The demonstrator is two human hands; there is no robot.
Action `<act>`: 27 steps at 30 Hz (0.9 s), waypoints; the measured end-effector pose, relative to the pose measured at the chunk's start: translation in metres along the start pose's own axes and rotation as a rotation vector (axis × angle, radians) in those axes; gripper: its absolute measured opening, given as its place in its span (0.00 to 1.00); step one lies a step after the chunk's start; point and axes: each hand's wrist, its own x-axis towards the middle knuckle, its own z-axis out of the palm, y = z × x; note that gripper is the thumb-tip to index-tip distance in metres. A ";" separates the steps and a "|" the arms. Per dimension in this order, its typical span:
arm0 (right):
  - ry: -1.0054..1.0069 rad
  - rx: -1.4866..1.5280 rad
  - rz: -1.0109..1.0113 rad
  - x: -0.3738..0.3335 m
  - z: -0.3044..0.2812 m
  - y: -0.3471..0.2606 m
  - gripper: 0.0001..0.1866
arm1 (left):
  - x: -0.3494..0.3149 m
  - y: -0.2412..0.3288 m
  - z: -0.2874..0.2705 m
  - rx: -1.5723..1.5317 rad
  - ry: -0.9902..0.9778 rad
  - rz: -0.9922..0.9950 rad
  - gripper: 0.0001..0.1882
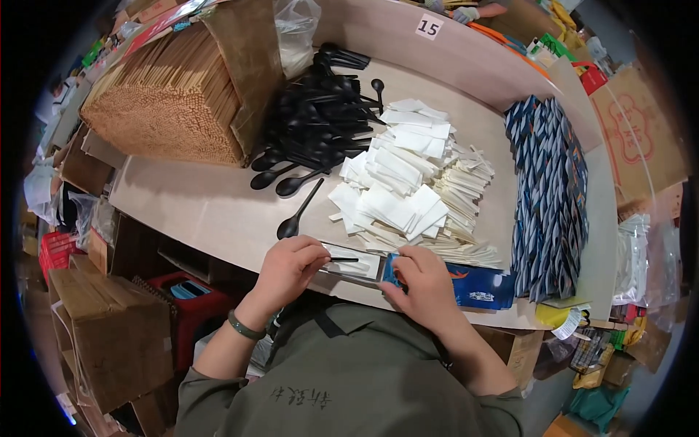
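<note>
The left hand (291, 266) has its fingertips together on the left end of a thin black utensil (345, 259), whose long axis runs left to right across the clear packet (370, 271), pointing toward the right hand (426, 284); the left is nearer. The right thumb and fingers bend onto a blue printed packet (480, 289) just right of the clear one; whether they pinch it, I cannot tell. Just beyond the left hand, a loose black spoon (290, 224) aims its handle away and rightward. Farther out lie white folded papers (393, 207), with heaped black spoons (313, 116) leftward and overlapping blue pouches (547, 204) rightward.
</note>
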 end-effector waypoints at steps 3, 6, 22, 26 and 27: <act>-0.032 0.156 -0.036 -0.010 0.012 0.019 0.26 | 0.013 -0.004 0.021 -0.030 -0.064 0.135 0.06; -0.056 0.131 -0.092 -0.015 0.030 0.020 0.23 | 0.020 0.007 0.047 -0.031 -0.099 0.155 0.09; 0.065 -0.073 -0.320 -0.026 0.053 0.022 0.23 | 0.164 -0.004 -0.223 0.704 0.596 -0.162 0.10; 0.053 -0.060 -0.317 -0.025 0.046 0.019 0.24 | 0.188 -0.039 -0.220 0.808 0.373 -0.343 0.13; 0.053 -0.064 -0.308 -0.025 0.046 0.019 0.24 | 0.190 -0.037 -0.218 0.802 0.368 -0.337 0.13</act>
